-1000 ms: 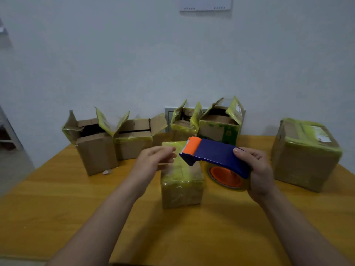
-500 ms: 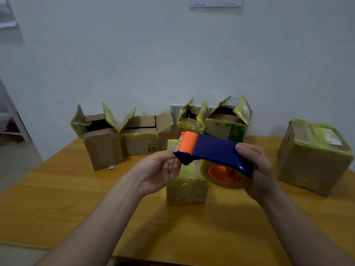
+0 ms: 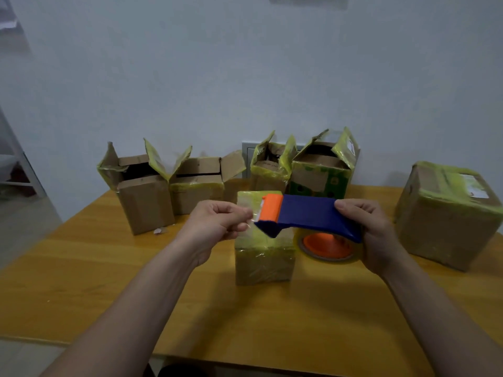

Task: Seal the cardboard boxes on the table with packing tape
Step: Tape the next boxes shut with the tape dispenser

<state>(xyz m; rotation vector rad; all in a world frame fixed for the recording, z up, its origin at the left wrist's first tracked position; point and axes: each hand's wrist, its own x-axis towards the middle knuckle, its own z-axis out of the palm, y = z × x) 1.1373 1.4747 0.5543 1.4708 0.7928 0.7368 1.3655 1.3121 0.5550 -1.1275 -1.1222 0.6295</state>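
Left grip pinches our tape end; right grip clasps dispenser. Risk, we judge: shallow pinch lets film slip back, self-stick.

The surface is showing smooth, faintly shiny yellow wood grain. The tape dispenser is looking like matt blue plastic with an orange plastic head, its tape roll glinting glossy and clear. The near box and the far open boxes are showing matt brown cardboard under crinkled, glossy yellowish tape.
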